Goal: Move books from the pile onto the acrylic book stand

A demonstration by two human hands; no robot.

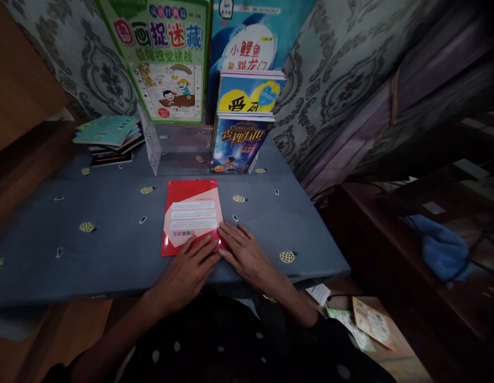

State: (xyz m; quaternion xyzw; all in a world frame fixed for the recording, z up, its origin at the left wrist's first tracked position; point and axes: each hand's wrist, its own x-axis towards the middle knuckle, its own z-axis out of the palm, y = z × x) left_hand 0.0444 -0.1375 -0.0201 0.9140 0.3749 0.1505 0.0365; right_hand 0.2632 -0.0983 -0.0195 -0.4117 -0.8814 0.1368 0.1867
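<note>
Left hand (193, 266) and right hand (247, 256) lie relaxed at a red book (193, 213) by the table's (111, 255) near edge.

Neither hand grasps anything: the left spreads its fingers over the book's near edge, while the right, fingers extended, touches its near right corner. The book lies flat on the pineapple-print cloth, in front of a clear rack (179, 164). Behind it and to the left, thin books make an uneven stack (111, 133). On the rack's right side, a dark blue book (239, 143) stands before taller ones; a green picture book (167, 90) stands farther back at left, against a patterned grey backdrop (107, 74).
</note>
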